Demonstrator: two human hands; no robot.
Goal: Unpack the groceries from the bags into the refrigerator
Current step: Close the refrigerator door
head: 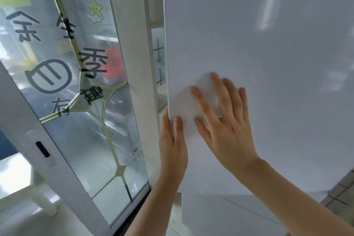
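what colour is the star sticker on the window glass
The star sticker is yellow-green with a smiling face, on a white cloud; the head view shows it.

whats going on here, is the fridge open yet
A person has both hands on a big white fridge door. The left hand grips the door's left edge, thumb on the front and fingers behind it, while the right hand lies flat on the front with fingers spread. Whether the door is open or closed cannot be told from here. No groceries or bags show. A glass door with stickers stands just left.
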